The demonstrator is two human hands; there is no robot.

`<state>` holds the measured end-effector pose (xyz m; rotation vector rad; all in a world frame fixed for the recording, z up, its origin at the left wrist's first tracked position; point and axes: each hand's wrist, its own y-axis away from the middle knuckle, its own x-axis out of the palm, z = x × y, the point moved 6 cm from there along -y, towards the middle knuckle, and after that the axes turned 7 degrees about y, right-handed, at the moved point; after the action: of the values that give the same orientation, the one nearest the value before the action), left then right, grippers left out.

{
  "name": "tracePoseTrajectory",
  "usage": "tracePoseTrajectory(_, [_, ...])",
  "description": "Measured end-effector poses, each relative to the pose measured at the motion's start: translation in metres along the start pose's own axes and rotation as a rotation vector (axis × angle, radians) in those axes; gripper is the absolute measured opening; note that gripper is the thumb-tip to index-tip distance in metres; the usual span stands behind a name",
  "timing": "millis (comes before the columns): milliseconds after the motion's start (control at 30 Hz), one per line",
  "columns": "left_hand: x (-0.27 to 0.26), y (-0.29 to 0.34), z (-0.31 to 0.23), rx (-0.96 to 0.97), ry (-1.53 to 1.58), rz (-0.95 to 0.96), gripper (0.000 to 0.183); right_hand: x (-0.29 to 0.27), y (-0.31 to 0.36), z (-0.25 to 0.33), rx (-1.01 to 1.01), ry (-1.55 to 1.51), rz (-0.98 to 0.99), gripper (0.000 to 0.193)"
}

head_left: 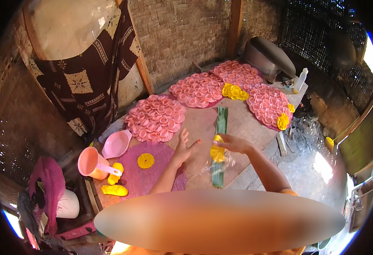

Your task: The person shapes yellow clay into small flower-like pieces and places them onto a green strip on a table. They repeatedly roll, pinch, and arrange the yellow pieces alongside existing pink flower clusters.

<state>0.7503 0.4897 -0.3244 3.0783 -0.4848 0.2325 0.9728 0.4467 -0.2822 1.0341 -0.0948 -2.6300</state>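
Note:
My left hand (pixel 184 149) is raised above the board with its fingers spread, holding nothing. Between the thumb and fingers of my right hand (pixel 233 143) is a yellow dough piece (pixel 217 153), over a long green leaf strip (pixel 221 121). Clear plastic film (pixel 207 169) lies around the strip below that hand. A flat yellow dough disc (pixel 145 160) with a dark centre rests on the round purple mat (pixel 129 172), left of my left hand. Two yellow dough lumps (pixel 115 190) sit near the mat's left edge.
Several round mats of small pink cup-shaped pieces (pixel 156 119) line the back, with yellow pieces (pixel 235 91) among them. A pink dipper (pixel 93 163) and pink bowl (pixel 116 143) stand left. A metal pot (pixel 258 57) and a bottle (pixel 300 80) stand at the far right.

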Motion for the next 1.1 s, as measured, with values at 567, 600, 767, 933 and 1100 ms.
tracePoseTrajectory(567, [0.056,0.056,-0.030,-0.292,0.681,0.039,0.037,0.014,0.028,0.037,-0.082,-0.503,-0.441,0.037])
tracePoseTrajectory(600, [0.054,0.057,-0.027,-0.264,0.590,0.049,0.035,0.018,0.028,0.042,-0.144,-0.532,-0.435,0.037])
tracePoseTrajectory(767, [0.038,0.058,-0.010,-0.027,0.294,0.025,0.028,0.039,0.020,0.028,-0.070,-0.619,-0.379,0.036])
tracePoseTrajectory(933, [0.003,0.057,0.007,-0.087,0.001,-0.142,0.026,0.051,0.001,-0.004,0.198,-0.265,-0.360,0.037])
tracePoseTrajectory(1100, [-0.006,0.055,-0.002,0.090,0.760,-0.251,0.051,0.087,-0.004,0.020,0.050,-0.959,-0.237,0.040])
